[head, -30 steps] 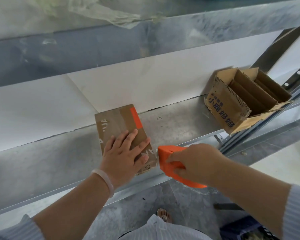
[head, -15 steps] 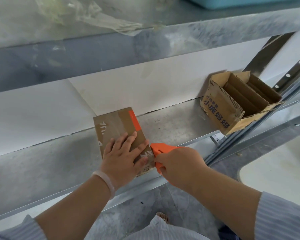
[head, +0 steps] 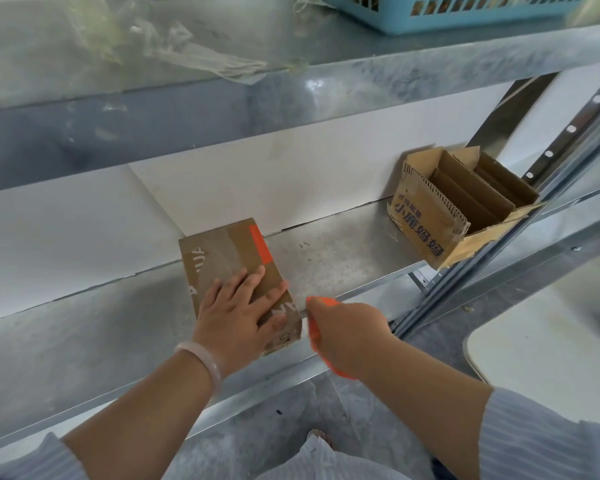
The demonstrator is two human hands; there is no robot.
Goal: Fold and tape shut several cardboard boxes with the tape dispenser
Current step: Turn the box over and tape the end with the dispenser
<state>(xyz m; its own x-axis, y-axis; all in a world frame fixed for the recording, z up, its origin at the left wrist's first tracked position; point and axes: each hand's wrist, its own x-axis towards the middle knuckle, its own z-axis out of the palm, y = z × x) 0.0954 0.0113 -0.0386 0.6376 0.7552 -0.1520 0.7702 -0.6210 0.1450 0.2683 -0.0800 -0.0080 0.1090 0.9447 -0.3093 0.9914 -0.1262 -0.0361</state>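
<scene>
Moved: right hand (head: 347, 337) w/ tape dispenser (head: 313, 304) came in closer, now just right of left hand (head: 236, 317).
Left hand: flat, fingers straight, presses down on small box (head: 222, 254).
Right hand: fingers wrapped round the orange dispenser, most of it hidden.
Small box: closed, shiny tape on top; prob. nearly done.
Open box (head: 426, 226): well right of right hand, not folded or taped yet.

Bare shelf (head: 340, 258) between taped box (head: 222, 252); open box (head: 426, 220)
</scene>
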